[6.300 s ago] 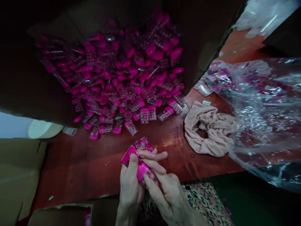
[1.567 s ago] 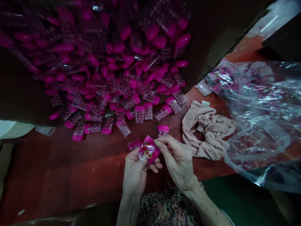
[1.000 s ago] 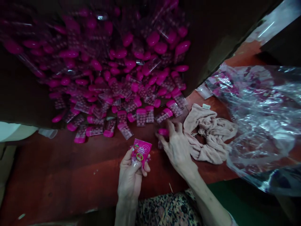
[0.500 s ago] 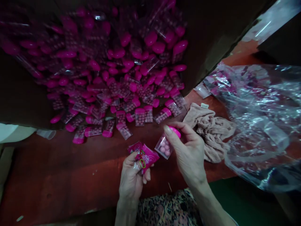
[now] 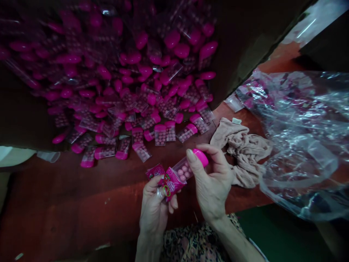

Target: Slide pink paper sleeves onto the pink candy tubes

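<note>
My left hand (image 5: pixel 156 203) is closed round pink printed wrappers. One wrapper sleeve (image 5: pixel 172 185) has its mouth toward the right, and another pink wrapper (image 5: pixel 155 171) sticks out behind the fingers. Between the thumb and fingers of my right hand (image 5: pixel 211 178) is a small clear candy box (image 5: pixel 184 170) with a bright pink cap and pink round candies inside. Its lower end sits in the mouth of the wrapper sleeve; the cap end stays outside. Just beyond my hands, similar candy boxes (image 5: pixel 160 135) lie loose at the edge of a large pile.
A dark, open carton (image 5: pixel 245 47) on its side holds the heap of capped boxes. Right of my hands lie a crumpled beige cloth (image 5: pixel 241 145) and a big clear plastic bag (image 5: pixel 300 116) with pink pieces in it. The reddish tabletop (image 5: pixel 68 196) runs along the front.
My right hand has brought the candy box left and tilted it, so its lower end has entered the wrapper sleeve. The left hand keeps its hold on the wrappers.
</note>
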A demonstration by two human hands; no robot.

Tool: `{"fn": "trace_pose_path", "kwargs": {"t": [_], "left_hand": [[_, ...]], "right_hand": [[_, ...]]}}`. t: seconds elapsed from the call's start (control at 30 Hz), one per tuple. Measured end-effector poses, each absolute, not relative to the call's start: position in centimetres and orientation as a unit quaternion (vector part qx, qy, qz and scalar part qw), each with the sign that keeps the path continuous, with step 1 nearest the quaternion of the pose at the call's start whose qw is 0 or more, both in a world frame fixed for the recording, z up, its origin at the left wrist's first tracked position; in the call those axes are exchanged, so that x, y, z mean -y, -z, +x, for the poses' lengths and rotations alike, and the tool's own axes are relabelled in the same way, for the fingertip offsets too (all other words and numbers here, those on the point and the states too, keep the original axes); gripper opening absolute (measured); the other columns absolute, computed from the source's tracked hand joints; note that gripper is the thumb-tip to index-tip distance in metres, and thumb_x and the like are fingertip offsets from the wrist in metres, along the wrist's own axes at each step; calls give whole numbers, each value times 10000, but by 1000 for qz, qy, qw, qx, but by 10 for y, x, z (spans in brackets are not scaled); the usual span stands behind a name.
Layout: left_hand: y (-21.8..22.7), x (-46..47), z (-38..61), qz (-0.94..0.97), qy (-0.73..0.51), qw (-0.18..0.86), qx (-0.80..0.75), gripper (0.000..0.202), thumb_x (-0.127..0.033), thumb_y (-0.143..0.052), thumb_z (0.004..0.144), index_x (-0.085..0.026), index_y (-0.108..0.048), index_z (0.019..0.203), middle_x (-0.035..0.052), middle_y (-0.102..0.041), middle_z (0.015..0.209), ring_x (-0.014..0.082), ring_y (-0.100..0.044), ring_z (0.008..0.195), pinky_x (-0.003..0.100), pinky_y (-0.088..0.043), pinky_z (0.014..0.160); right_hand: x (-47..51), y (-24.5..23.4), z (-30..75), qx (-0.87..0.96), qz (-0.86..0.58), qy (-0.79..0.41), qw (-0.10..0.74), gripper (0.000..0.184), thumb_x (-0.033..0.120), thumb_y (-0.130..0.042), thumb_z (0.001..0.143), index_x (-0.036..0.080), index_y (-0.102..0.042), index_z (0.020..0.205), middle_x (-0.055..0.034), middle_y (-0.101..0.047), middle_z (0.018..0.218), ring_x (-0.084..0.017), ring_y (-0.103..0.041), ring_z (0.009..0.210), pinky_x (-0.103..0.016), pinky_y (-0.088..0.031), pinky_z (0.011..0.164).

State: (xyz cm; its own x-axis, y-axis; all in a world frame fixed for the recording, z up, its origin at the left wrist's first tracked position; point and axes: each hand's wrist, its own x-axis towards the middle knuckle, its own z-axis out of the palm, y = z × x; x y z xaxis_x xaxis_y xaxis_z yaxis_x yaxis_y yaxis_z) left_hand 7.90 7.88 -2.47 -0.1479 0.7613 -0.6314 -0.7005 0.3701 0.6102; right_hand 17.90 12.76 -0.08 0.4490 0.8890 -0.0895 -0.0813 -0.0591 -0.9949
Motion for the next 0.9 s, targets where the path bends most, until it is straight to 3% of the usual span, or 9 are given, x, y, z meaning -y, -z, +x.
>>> {"fn": "trace_pose_path", "kwargs": {"t": [0.13,0.23,0.53,0.7,0.9], "left_hand": [[23,-80,83,21,-577,625,-526,209,-202,-780,529,-213,-703,722,16,-688,565,79,-521,339,132,-350,298],[24,-81,85,42,-593,598,-538,172,-176,-741,558,-205,-696,721,-4,-646,492,86,-526,351,136,-360,315],[26,-77,84,97,-572,629,-517,186,-187,-675,656,-184,-726,835,31,-659,512,107,-578,434,161,-428,404],[24,-78,89,79,-582,645,-488,180,-232,-679,698,-201,-722,871,43,-710,666,150,-649,589,242,-519,565],[21,-76,83,59,-574,685,-444,210,-223,-661,720,-201,-724,919,76,-734,825,211,-680,754,319,-541,694]], "right_hand": [[-125,9,179,387,-624,-347,583,191,285,-688,742,211,-552,853,-1,-525,817,-133,-555,682,-267,-504,602],[-126,10,182,438,-630,-315,559,161,273,-682,750,209,-556,828,10,-515,801,-134,-540,705,-280,-479,655],[-129,14,189,499,-618,-349,496,127,276,-656,775,206,-550,787,33,-519,736,-121,-532,668,-270,-451,643],[-120,18,179,484,-624,-357,499,127,290,-645,785,206,-558,821,20,-534,778,-127,-548,707,-266,-464,661],[-121,16,183,488,-612,-359,508,86,268,-633,793,204,-590,831,16,-581,752,-130,-577,683,-255,-486,631]]}}
